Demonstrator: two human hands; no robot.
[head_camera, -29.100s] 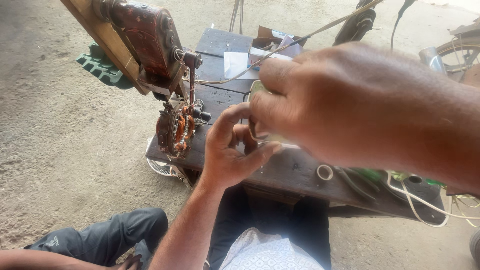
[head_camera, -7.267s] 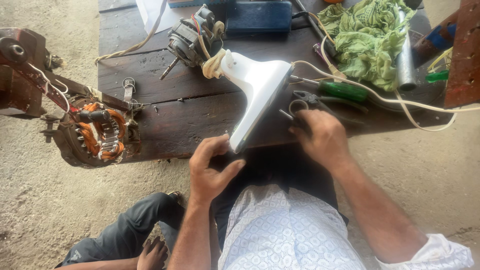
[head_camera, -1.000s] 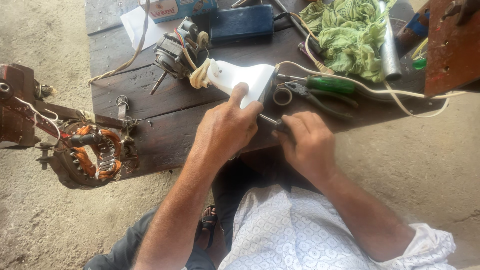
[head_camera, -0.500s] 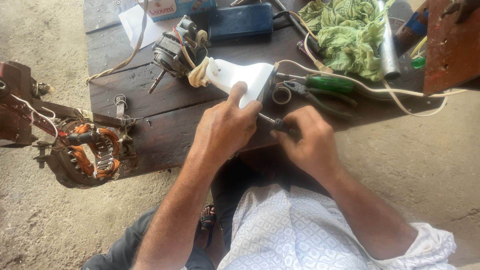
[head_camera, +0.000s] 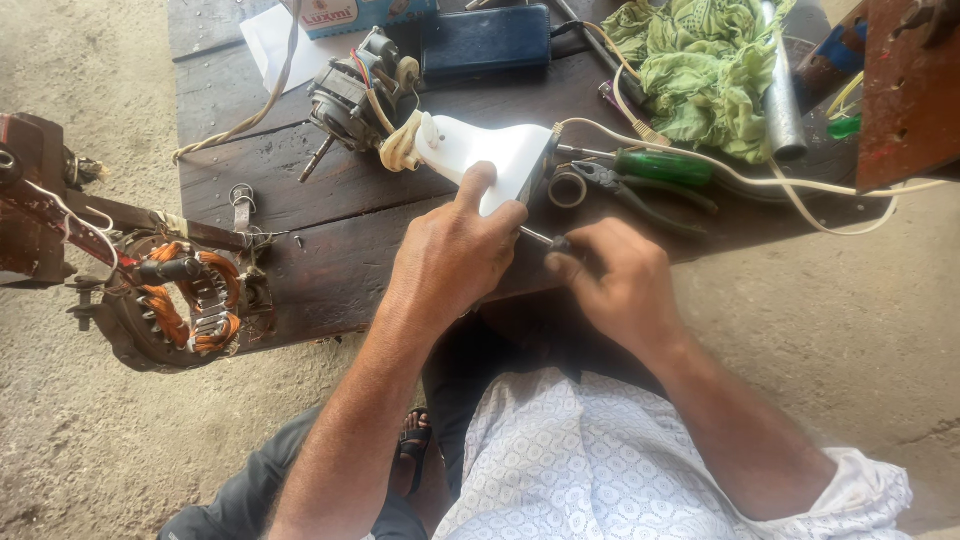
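Observation:
A white plastic fan housing (head_camera: 490, 160) lies on the dark wooden table (head_camera: 330, 200), joined at its far end to a small electric motor (head_camera: 350, 95). My left hand (head_camera: 450, 250) grips the near end of the housing, thumb on top. My right hand (head_camera: 615, 280) is closed around a screwdriver (head_camera: 545, 240) whose thin metal shaft points into the housing under my left hand. The screwdriver's handle is mostly hidden in my fist.
Pliers (head_camera: 640, 190), a green-handled screwdriver (head_camera: 665, 165), a tape roll (head_camera: 570, 187), a green cloth (head_camera: 700, 70), a metal tube (head_camera: 783, 100) and a dark blue case (head_camera: 485, 40) lie on the table. A copper-wound stator (head_camera: 180, 295) sits on a winding stand at the left. White cable (head_camera: 800, 190) trails right.
The hands stay on the housing and screwdriver. My right hand has shifted slightly on the screwdriver; the view has barely moved.

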